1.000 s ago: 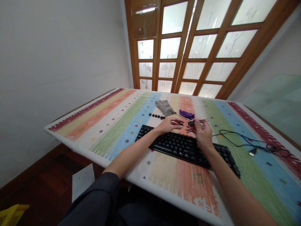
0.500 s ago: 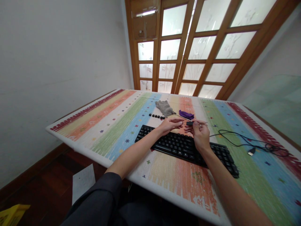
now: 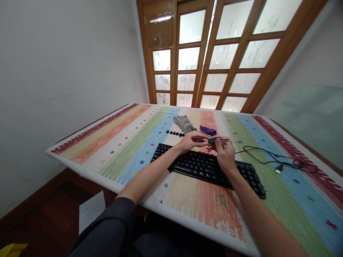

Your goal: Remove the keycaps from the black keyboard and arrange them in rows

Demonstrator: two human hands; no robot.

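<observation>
The keycap puller (image 3: 212, 141), dark-gripped with thin wires, is pinched in the right hand (image 3: 224, 151) above the keyboard's far edge; the left hand's (image 3: 189, 143) fingertips close on a small dark piece (image 3: 200, 141). The black keyboard's (image 3: 198, 167) legends are unreadably small; loose keycaps (image 3: 174, 133) line up beyond, left.

Relative to the earlier views, the left hand (image 3: 188, 143) has drawn nearer the right hand (image 3: 224, 152); its fingertips are now just beside the dark handle (image 3: 211, 141) in the right-hand grip, where a wider gap showed. The handle, tilted a second ago, now lies nearly level. Left of that grip, a small dark piece (image 3: 200, 141) shows more plainly among the left fingers.
</observation>
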